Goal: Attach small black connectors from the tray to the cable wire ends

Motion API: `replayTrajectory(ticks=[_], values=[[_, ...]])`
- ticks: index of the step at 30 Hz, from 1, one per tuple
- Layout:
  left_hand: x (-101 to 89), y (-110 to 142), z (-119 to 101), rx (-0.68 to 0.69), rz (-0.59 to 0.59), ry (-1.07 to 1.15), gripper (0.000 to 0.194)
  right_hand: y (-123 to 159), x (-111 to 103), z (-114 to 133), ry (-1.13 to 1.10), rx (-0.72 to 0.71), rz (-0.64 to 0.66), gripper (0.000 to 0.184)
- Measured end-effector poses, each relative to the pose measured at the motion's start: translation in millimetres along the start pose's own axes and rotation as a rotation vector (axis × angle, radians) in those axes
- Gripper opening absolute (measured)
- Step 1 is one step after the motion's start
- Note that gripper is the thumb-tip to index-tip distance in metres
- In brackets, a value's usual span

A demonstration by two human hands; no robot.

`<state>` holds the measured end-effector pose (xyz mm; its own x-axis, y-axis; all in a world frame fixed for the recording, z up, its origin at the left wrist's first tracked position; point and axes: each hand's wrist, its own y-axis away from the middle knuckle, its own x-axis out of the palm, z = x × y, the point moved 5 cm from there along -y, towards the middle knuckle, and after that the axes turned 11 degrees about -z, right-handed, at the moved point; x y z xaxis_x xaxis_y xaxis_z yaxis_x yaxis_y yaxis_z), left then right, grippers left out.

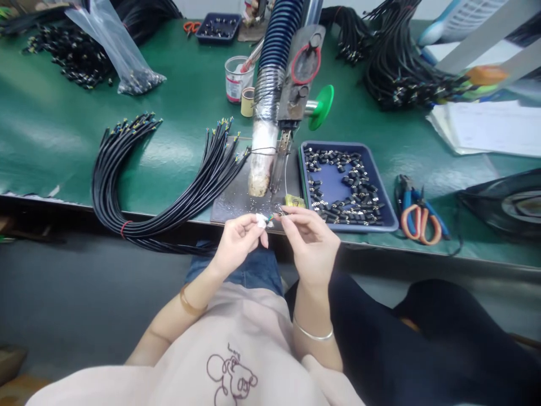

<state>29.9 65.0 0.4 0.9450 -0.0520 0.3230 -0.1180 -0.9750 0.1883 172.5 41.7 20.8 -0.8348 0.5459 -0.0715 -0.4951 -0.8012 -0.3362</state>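
My left hand (240, 239) is closed in a pinch, with white wrapping at its fingertips. Between thumb and finger it grips the end of a cable, whose coloured wires (271, 217) poke out toward the right. Close by, my right hand (311, 239) is pinched too, its fingertips at the wire ends around a tiny part too small to make out. Just beyond both hands, a soldering iron (281, 160) points down beside a hose nozzle (258, 179). A blue tray (382, 197) of small black connectors (361, 189) lies to the right of them.
Left, a bundle of black cables (112, 197) hangs partly over the table edge. Pliers with orange handles (420, 220) lie right of the tray. Behind the nozzle stand a plastic cup (235, 84) and a green solder spool (322, 107). A person's dark-clothed legs (406, 338) are close at right.
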Motion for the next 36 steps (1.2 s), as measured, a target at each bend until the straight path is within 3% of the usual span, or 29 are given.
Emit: replayTrajectory(ticks=[7, 14, 19, 23, 25, 30, 36], values=[[1.3, 2, 2, 0.034, 0.001, -0.019, 0.047, -2, 5, -2, 0.012, 0.033, 0.122, 0.011], [-0.2, 1, 3, 0.067, -0.088, -0.016, 0.043, 11, 0, 17, 0.232, -0.380, -0.011, 0.011], [3.7, 0, 2, 0.012, 0.003, -0.030, 0.048, 14, -14, 6, 0.119, -0.335, -0.144, 0.011], [2.7, -1, 0, -0.009, -0.021, -0.005, 0.045, 19, -10, 11, 0.150, -0.479, -0.097, 0.015], [1.0, -2, 0, -0.013, -0.055, 0.002, 0.042, 19, -8, 9, 0.126, -0.438, -0.093, 0.014], [2.9, -6, 0, -0.003, -0.051, 0.004, 0.036, 11, -6, -3, -0.008, -0.143, -0.090, 0.005], [7.6, -8, -2, 0.088, -0.013, -0.006, 0.038, 8, -3, -5, 0.079, -0.187, 0.019, 0.010]])
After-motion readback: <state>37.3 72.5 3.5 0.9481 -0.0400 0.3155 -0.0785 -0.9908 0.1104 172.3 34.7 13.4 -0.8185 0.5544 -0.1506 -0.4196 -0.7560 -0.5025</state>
